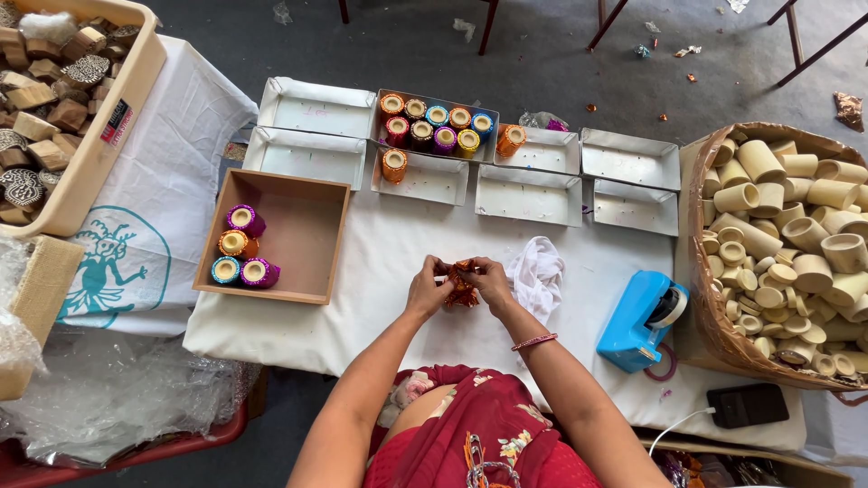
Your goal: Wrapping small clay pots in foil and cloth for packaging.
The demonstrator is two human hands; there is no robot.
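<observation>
My left hand (427,289) and my right hand (489,280) meet at the middle of the white-covered table (362,307). Together they grip a small piece wrapped in shiny orange foil (461,284), held just above the cloth. A bangle circles my right wrist. A white rag (539,273) lies just right of my right hand. A brown wooden box (303,230) to the left holds several foil-wrapped cylinders (240,246) in purple, orange and blue.
Several shallow white trays (529,194) line the far edge; one holds more coloured wrapped cylinders (434,126). A basket of plain cream cylinders (787,244) stands at right, beside a blue tape dispenser (640,321) and a black phone (747,405). A tub of wooden blocks (54,99) is at left.
</observation>
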